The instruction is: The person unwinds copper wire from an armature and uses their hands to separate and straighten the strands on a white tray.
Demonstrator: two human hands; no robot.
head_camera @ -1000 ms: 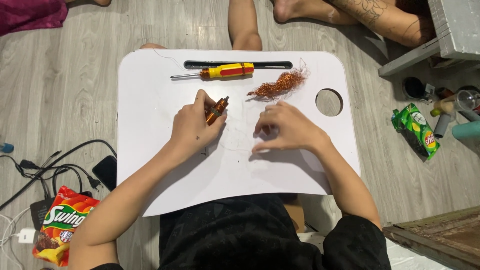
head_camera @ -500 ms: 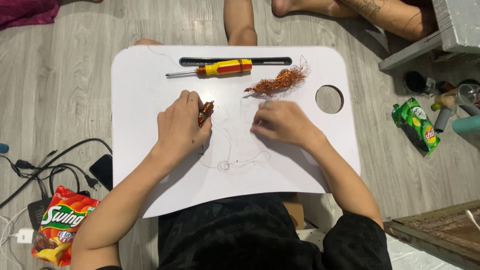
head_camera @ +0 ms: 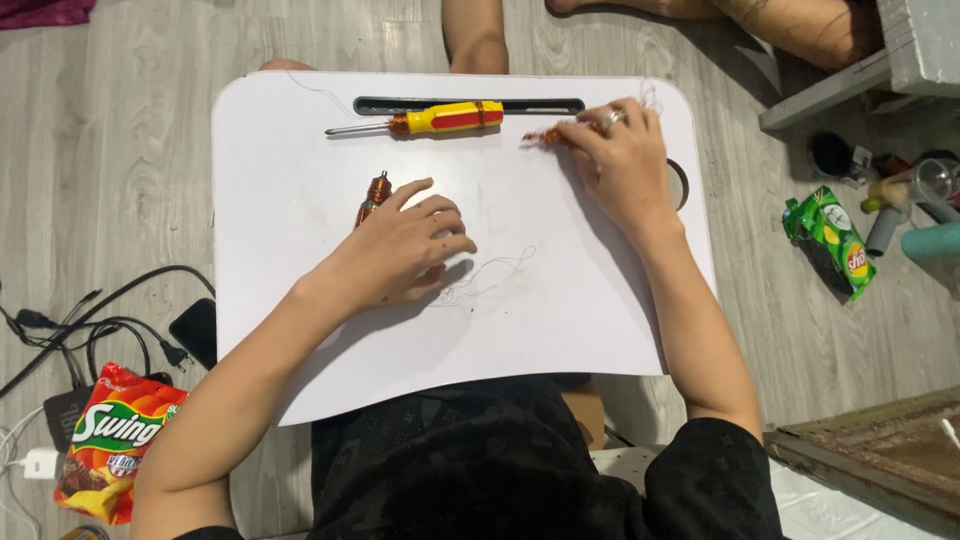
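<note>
My left hand (head_camera: 405,245) lies palm down on the white lap table (head_camera: 290,140), fingers apart. A small copper-wound spool (head_camera: 375,195) rests against its index-finger side. A thin loose wire (head_camera: 495,272) curls on the table just right of that hand. My right hand (head_camera: 622,160), with a ring on one finger, is at the table's far right, its fingers curled over a tangle of copper wire (head_camera: 545,135), most of which is hidden. A screwdriver with a yellow and red handle (head_camera: 440,118) lies along the far edge, below a long dark slot (head_camera: 530,103).
Another person's legs (head_camera: 475,35) are beyond the table. A green snack bag (head_camera: 830,240) and bottles (head_camera: 920,190) lie on the floor at right. At left are a red snack bag (head_camera: 115,440), black cables (head_camera: 110,320) and a phone (head_camera: 195,330). A wooden frame (head_camera: 880,460) sits lower right.
My right hand has moved from the table's middle up and right onto the copper wire tangle. My left hand has flattened and spread its fingers, with the spool now beside it.
</note>
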